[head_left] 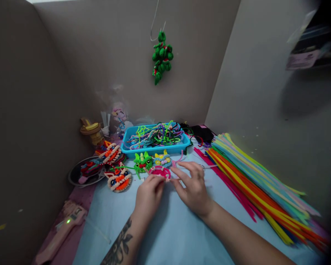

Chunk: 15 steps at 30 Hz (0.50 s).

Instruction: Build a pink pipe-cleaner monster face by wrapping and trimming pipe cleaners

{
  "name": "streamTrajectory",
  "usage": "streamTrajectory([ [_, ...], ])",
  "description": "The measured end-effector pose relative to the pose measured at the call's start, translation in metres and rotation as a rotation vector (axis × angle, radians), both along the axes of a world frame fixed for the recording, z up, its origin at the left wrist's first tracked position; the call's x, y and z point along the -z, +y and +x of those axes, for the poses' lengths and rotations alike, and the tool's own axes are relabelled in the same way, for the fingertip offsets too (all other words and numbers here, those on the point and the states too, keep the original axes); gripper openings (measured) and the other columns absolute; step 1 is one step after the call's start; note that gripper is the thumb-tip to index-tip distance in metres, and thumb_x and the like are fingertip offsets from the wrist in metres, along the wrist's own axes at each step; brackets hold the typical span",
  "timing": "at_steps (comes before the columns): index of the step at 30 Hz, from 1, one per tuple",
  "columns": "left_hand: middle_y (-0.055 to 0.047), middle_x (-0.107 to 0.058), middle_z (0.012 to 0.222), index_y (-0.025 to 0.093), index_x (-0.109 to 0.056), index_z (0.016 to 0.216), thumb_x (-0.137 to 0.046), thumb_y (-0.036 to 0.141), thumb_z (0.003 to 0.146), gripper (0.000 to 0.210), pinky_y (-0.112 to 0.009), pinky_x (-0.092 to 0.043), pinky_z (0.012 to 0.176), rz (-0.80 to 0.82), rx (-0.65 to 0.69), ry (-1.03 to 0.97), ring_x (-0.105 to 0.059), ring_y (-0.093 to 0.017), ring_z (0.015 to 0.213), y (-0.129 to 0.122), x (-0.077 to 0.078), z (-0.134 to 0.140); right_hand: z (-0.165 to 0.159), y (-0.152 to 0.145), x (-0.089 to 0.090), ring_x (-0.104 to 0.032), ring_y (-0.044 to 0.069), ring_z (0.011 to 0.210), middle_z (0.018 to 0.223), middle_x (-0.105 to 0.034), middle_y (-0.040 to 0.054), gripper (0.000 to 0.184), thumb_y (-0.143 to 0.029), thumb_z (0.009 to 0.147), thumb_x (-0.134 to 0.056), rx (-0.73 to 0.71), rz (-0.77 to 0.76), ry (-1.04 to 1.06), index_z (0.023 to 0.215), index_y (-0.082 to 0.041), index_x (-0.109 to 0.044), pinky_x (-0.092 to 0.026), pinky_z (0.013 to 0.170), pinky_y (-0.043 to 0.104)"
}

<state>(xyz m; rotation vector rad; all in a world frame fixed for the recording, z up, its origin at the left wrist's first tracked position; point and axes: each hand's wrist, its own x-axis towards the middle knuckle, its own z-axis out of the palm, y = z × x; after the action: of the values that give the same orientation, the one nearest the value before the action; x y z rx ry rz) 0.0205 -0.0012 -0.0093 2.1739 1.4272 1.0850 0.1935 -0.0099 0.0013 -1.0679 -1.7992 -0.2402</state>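
A pink fuzzy ring [160, 169] is lying just above the blue cloth [179, 235], its oval shape stretching along a line from about nine to three o'clock, with the pale end by the fingers pointing toward four o'clock. Its opening is facing up toward the head camera, and its rim is showing a soft, bumpy texture with lighter patches. The left hand [150, 192] is pinching the near edge between thumb and fingertips, so the ring is sitting at one o'clock from that hand. The right hand [191, 184] is spreading its fingers, thumb and forefinger standing apart beside the ring, which is lying between nine and ten o'clock from it; whether the thumb is touching the rim, I cannot tell.

Just beyond the ring, at eleven o'clock, a fuzzy green animal head [143, 162] is resting, and at twelve, a blue-and-yellow one [162, 160]. A round orange-and-cream head [119, 181] with ridged stripes is lying at nine o'clock. Farther off at twelve, a smooth plastic tray [154, 150] is holding tangled colored strands [160, 134]. At three to four o'clock, long straight pipe cleaners [253, 186] are fanning out in a bundle.
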Motion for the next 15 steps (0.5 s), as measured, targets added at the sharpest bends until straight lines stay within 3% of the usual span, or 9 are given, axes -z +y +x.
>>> streamTrajectory([
  [2,-0.005,-0.069,0.086,0.019,-0.070,0.090,-0.055,0.018,0.082,0.017,-0.027,-0.049,0.070,-0.065,-0.032,-0.175,-0.063,-0.017,0.077,0.003,0.000,-0.002,-0.002,-0.007,-0.001,-0.050,0.027,0.107,0.107,-0.062,0.0075,0.027,-0.020,0.077,-0.067,0.008,0.163,-0.002,0.102,-0.031,-0.066,-0.042,0.093,0.045],
  [4,-0.006,-0.071,0.086,0.017,-0.070,0.089,-0.057,0.020,0.081,0.016,-0.028,-0.051,0.069,-0.136,-0.053,-0.304,-0.064,-0.018,0.078,0.006,-0.001,-0.004,-0.005,-0.012,0.000,-0.053,0.024,0.098,0.095,-0.063,0.0056,0.024,-0.016,0.077,-0.066,-0.118,0.170,-0.030,0.096,-0.030,-0.066,-0.044,0.088,0.042],
  [7,-0.007,-0.071,0.087,0.015,-0.070,0.091,-0.058,0.023,0.080,0.017,-0.028,-0.051,0.068,-0.207,-0.052,-0.404,-0.065,-0.018,0.077,0.008,0.000,-0.006,-0.011,-0.009,0.004,-0.055,0.019,0.081,0.081,-0.063,0.0040,0.015,-0.014,0.083,-0.058,-0.295,-0.096,-0.007,0.090,-0.025,-0.066,-0.047,0.077,0.036],
  [10,-0.006,-0.070,0.083,0.015,-0.070,0.090,-0.058,0.024,0.081,0.017,-0.025,-0.049,0.062,-0.207,-0.050,-0.402,-0.063,-0.016,0.070,0.007,0.000,-0.005,-0.015,0.002,0.008,-0.057,0.020,0.084,0.081,-0.063,0.0045,0.012,-0.016,0.084,-0.056,-0.265,-0.294,0.166,0.087,-0.022,-0.066,-0.047,0.077,0.036],
  [15,-0.004,-0.067,0.082,0.018,-0.070,0.090,-0.056,0.017,0.082,0.016,-0.023,-0.046,0.060,-0.088,-0.002,-0.282,-0.059,-0.014,0.068,0.003,-0.002,-0.001,-0.013,0.010,0.008,-0.057,0.021,0.087,0.096,-0.063,0.0063,0.018,-0.022,0.080,-0.063,-0.229,-0.461,0.403,0.098,-0.021,-0.066,-0.048,0.073,0.032],
])
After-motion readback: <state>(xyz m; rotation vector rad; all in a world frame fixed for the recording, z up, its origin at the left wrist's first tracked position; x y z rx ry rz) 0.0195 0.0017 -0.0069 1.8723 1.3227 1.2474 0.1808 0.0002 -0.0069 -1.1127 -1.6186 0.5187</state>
